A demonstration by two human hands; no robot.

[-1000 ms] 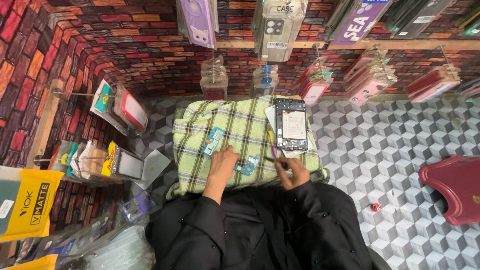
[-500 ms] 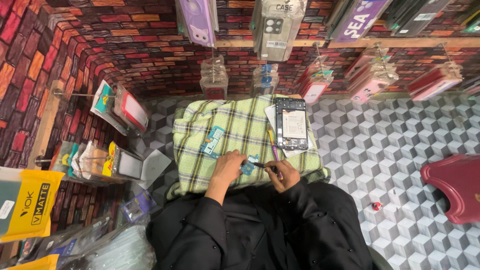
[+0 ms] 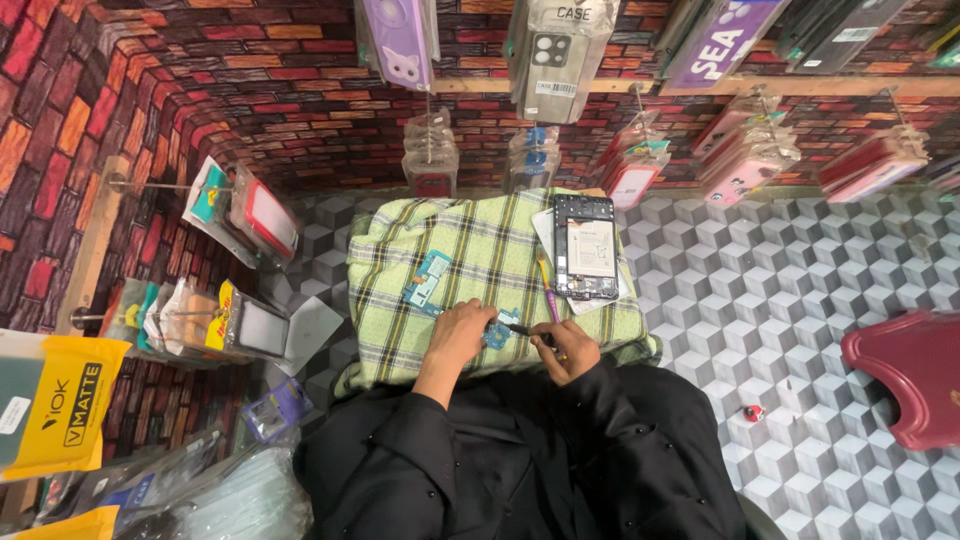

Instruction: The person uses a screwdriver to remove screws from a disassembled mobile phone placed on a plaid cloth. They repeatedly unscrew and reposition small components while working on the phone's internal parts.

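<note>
1. The brick-patterned wall (image 3: 250,90) fills the top and left of the view, its printed red, orange and dark bricks bending with the lens; hanging phone-case packets (image 3: 550,45) are cut off by the upper edge.
2. The floor covering (image 3: 800,300) carries a grey and white cube pattern, flat and matte.
3. A dark red plastic stool (image 3: 910,375) is cut off at the right edge.
4. The person's black garment hides the lap and the near edge of the work area.
5. A green-and-yellow checked cloth (image 3: 470,240) lies rumpled over a raised surface, woven and soft-looking.
6. An opened smartphone (image 3: 586,245), a black rectangular frame with a pale inner plate, rests on white paper at the cloth's right side.
7. A teal circuit board (image 3: 427,282) lies alone on the cloth's left half.
8. A purple-handled tool (image 3: 546,288) lies just left of the phone.
9. The left hand (image 3: 462,330) presses down on a small blue circuit board (image 3: 497,332) at the cloth's near edge; its fingers cover part of the board.
10. The right hand (image 3: 566,350) is closed around a thin dark tool (image 3: 528,331), whose tip meets the board; the tool's kind is too small to tell.
</note>
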